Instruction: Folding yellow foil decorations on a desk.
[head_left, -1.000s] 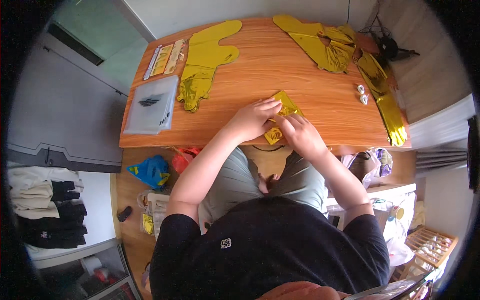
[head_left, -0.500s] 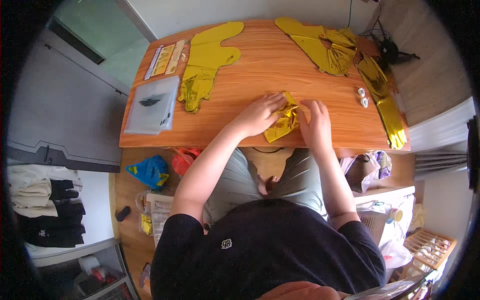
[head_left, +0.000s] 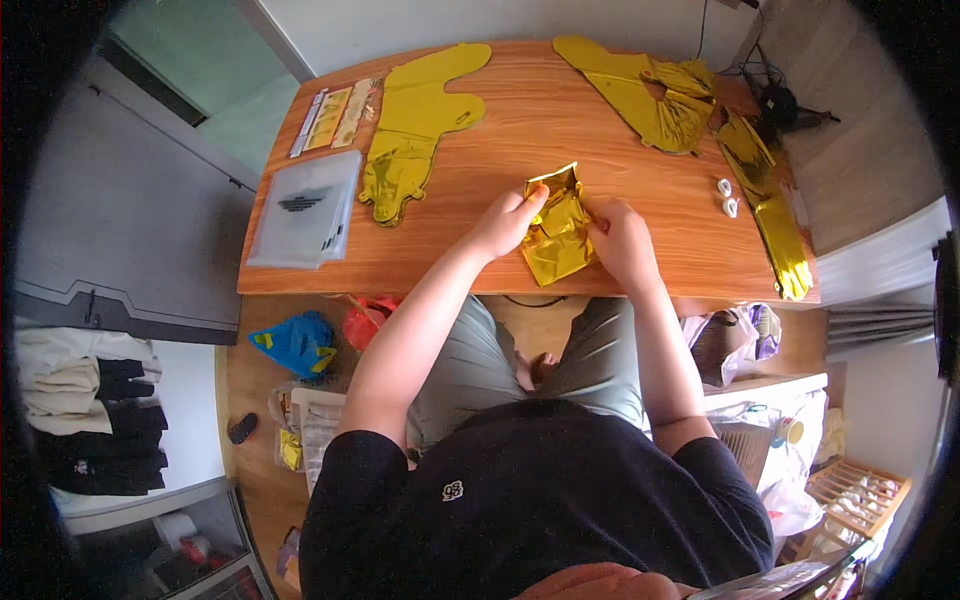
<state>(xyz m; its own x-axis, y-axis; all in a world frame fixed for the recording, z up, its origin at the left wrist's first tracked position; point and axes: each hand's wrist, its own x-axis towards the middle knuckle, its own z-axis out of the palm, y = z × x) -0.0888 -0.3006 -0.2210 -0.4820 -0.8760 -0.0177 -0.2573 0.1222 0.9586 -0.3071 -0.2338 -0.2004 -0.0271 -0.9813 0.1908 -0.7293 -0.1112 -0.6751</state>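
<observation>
foil packet [head_left: 560, 250]: shiny gold | desk [head_left: 680, 220]: orange-brown wood grain | shirt [head_left: 560, 480]: black | trousers [head_left: 608, 370]: grey-green

You can pass over the bare middle of the desk [head_left: 520, 125] beyond the foil piece [head_left: 558, 248] between your left hand [head_left: 510, 222] and right hand [head_left: 626, 245], or rightward up to the white rolls [head_left: 730, 208]; flat gold foil [head_left: 425, 100] and plastic sleeves [head_left: 303, 222] block left, a foil strip [head_left: 774, 218] far right.

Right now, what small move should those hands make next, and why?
Perhaps the right hand could smooth the gold foil flat: it looks visibly creased, the left hand grips its left side with the thumb on top, and the right hand is at its opposite edge.
</observation>
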